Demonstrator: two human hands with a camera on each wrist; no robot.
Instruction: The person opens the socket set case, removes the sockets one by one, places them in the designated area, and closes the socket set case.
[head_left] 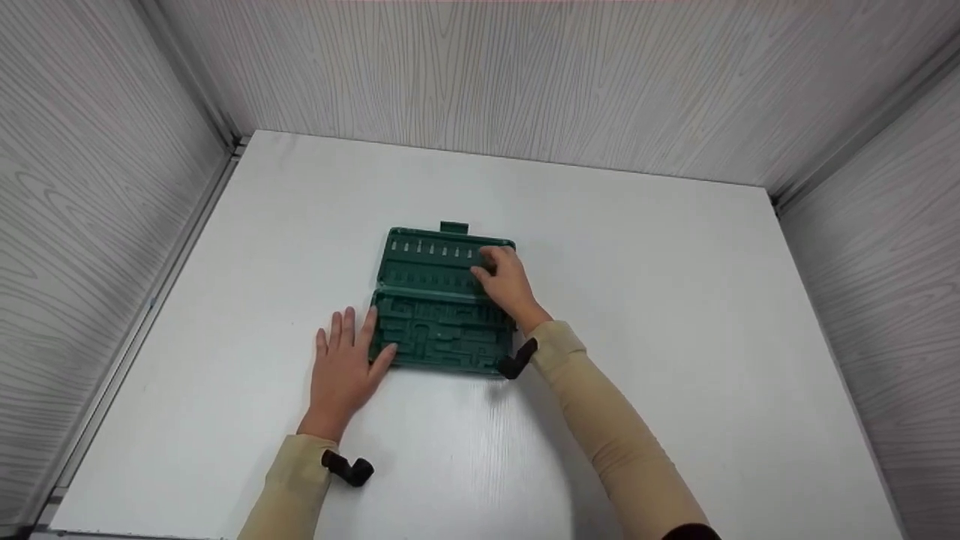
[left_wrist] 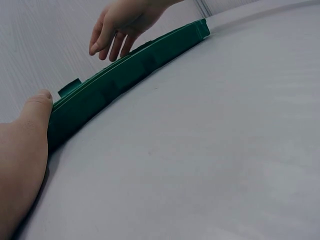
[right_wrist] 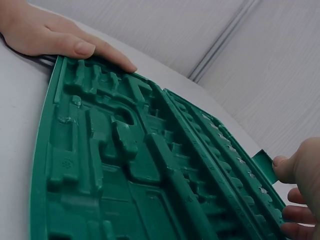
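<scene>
A green plastic tool case [head_left: 442,335] lies unfolded on the white table. Its far half, the lid [head_left: 427,274], carries a row of several small silver bits [head_left: 444,252]. Moulded recesses fill the near half. My left hand [head_left: 341,375] rests at the near left corner with fingers spread, the thumb over the front rim and the index finger along the left edge. Over the right end of the lid is my right hand [head_left: 508,281], fingers loosely bent near the bit row. Nothing shows between its thumb and fingers, though part of the lid beneath is hidden.
A green latch tab [head_left: 454,227] sticks out from the lid's far edge. The white tabletop [head_left: 675,300] surrounds the case, with pale wood-grain panels [head_left: 525,82] at the back and both sides. Each wrist carries a black camera mount [head_left: 349,468].
</scene>
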